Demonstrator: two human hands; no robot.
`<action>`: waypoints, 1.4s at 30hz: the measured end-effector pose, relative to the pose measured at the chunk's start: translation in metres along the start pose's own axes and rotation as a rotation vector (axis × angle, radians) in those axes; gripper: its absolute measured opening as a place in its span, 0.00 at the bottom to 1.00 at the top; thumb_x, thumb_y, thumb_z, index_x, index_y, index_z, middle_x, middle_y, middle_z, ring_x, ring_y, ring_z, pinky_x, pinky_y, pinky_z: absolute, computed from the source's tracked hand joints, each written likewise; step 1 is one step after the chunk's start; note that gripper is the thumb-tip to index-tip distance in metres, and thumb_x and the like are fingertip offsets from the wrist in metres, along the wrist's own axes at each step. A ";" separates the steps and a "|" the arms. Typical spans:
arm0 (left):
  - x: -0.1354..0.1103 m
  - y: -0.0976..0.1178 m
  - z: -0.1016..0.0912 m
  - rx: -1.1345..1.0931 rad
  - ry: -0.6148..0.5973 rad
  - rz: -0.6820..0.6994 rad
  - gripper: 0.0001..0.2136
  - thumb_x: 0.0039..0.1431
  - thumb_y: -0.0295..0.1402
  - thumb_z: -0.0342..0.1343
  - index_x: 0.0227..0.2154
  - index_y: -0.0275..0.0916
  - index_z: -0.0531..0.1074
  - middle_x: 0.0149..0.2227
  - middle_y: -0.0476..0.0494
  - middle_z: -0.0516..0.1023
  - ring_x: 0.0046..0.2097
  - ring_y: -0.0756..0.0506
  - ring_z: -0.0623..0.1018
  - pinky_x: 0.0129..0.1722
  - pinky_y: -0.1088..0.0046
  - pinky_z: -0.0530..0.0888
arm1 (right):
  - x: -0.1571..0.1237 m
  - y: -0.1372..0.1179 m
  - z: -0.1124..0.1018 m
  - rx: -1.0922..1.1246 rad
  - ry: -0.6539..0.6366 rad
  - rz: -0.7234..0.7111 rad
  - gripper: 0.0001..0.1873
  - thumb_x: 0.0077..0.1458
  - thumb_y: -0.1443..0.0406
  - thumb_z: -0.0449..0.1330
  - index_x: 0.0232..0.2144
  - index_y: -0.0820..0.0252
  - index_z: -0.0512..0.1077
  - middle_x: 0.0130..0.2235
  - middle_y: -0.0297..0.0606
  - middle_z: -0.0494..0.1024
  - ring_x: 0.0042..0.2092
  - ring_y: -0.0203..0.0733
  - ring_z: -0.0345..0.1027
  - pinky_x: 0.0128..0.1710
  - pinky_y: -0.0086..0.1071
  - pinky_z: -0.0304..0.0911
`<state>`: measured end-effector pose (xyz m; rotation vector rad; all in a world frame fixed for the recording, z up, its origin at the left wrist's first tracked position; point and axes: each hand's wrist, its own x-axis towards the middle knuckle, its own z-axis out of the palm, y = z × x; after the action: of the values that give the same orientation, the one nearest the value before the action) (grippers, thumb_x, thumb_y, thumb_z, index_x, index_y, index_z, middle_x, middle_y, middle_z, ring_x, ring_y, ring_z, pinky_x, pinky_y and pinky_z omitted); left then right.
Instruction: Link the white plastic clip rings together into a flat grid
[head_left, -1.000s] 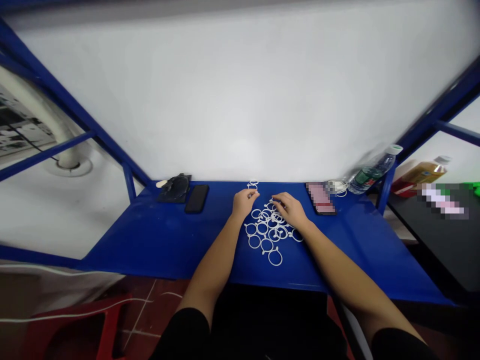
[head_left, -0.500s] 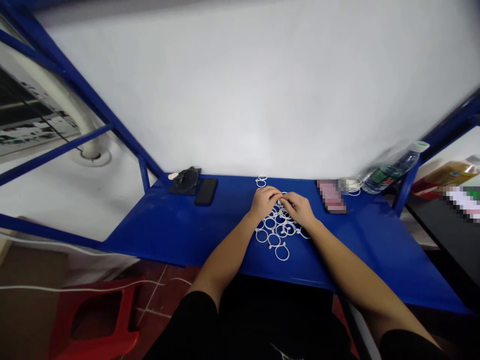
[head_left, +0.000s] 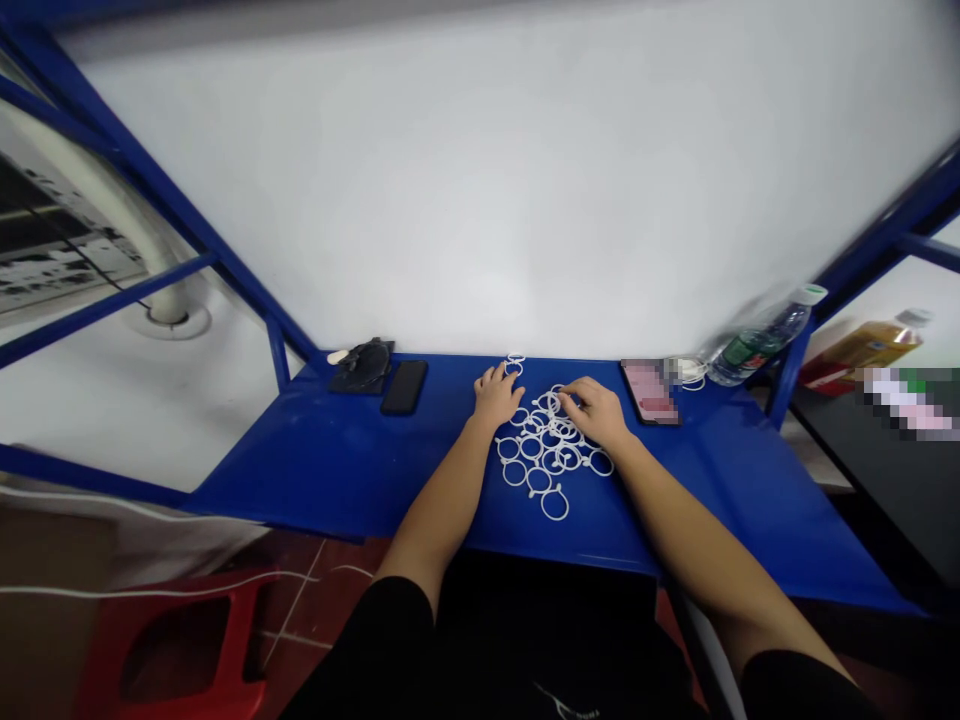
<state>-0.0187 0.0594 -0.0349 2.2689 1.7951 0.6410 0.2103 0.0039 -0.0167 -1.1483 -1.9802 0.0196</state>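
A loose heap of thin white rings with small tabs (head_left: 514,472), several of them overlapping, lies on the blue tabletop (head_left: 360,460). My left hand (head_left: 496,400) is open, fingers spread and pointing away from me, left of the heap's far end. Just past its fingertips, a few more white rings (head_left: 514,359) lie by the wall, partly covered by the fingers. At the heap's far right side, my right hand (head_left: 594,410) pinches a white ring (head_left: 553,403) between thumb and fingers. Its exact grip point is partly hidden.
To the left are a black phone (head_left: 405,387) and a crumpled black bag (head_left: 366,365). A pink-screened phone (head_left: 649,392), a white cable (head_left: 691,371) and a leaning water bottle (head_left: 765,345) sit at the right. A white wall (head_left: 480,200) rises behind.
My hands were together over the heap. The left has moved away to the left and spread its fingers near the far rings. My right hand stays by the heap, and the view has shifted slightly.
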 end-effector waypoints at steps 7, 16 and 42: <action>0.002 -0.006 0.003 0.005 0.052 -0.046 0.08 0.63 0.40 0.65 0.32 0.42 0.80 0.58 0.41 0.79 0.60 0.36 0.74 0.63 0.50 0.62 | -0.001 0.005 0.006 0.004 -0.078 -0.004 0.13 0.70 0.57 0.56 0.39 0.54 0.79 0.38 0.40 0.83 0.40 0.45 0.77 0.39 0.37 0.69; -0.014 0.023 0.001 -0.421 0.261 0.392 0.14 0.62 0.28 0.63 0.51 0.40 0.75 0.63 0.36 0.75 0.49 0.44 0.83 0.55 0.62 0.80 | -0.002 0.000 0.007 0.061 -0.043 0.050 0.15 0.70 0.57 0.57 0.53 0.55 0.75 0.41 0.41 0.82 0.37 0.45 0.75 0.39 0.38 0.69; -0.031 0.052 0.004 -0.472 0.380 0.538 0.16 0.69 0.28 0.54 0.57 0.43 0.75 0.54 0.41 0.83 0.54 0.43 0.83 0.59 0.56 0.78 | 0.003 -0.011 0.002 0.299 0.161 0.075 0.11 0.69 0.57 0.59 0.41 0.54 0.79 0.38 0.39 0.79 0.36 0.42 0.72 0.37 0.38 0.70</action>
<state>0.0229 0.0166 -0.0245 2.3755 0.9573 1.4901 0.2002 0.0005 -0.0118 -0.9952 -1.7236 0.2471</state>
